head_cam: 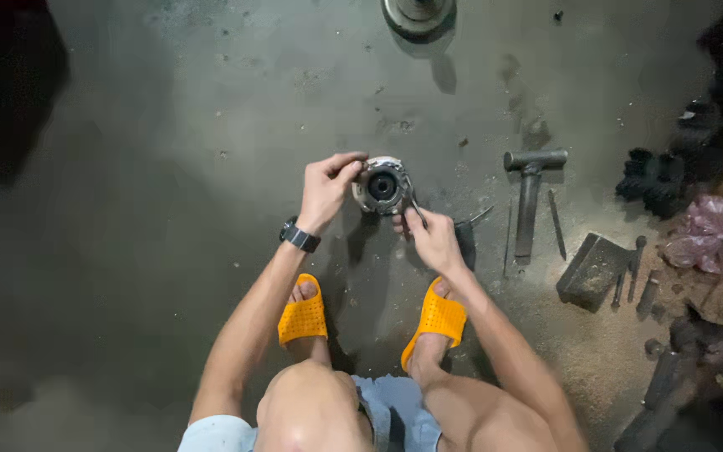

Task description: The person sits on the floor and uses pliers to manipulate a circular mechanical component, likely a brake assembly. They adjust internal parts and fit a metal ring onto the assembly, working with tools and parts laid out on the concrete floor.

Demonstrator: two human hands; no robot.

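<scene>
A round metal hub-like part (382, 185) with a dark centre hole sits on the stained concrete floor in front of my feet in orange slippers. My left hand (326, 191), with a black watch on the wrist, grips the part's upper left rim. My right hand (430, 235) holds a thin metal tool (412, 201) whose tip meets the part's right edge. I am squatting over it.
A heavy metal hammer (530, 194) and a thin rod (556, 224) lie to the right. Further right are a dark metal block (592, 269), bolts, black gear-like parts (653, 177) and a pink plastic bag (709, 231). Another round metal part (417, 13) is at the top edge.
</scene>
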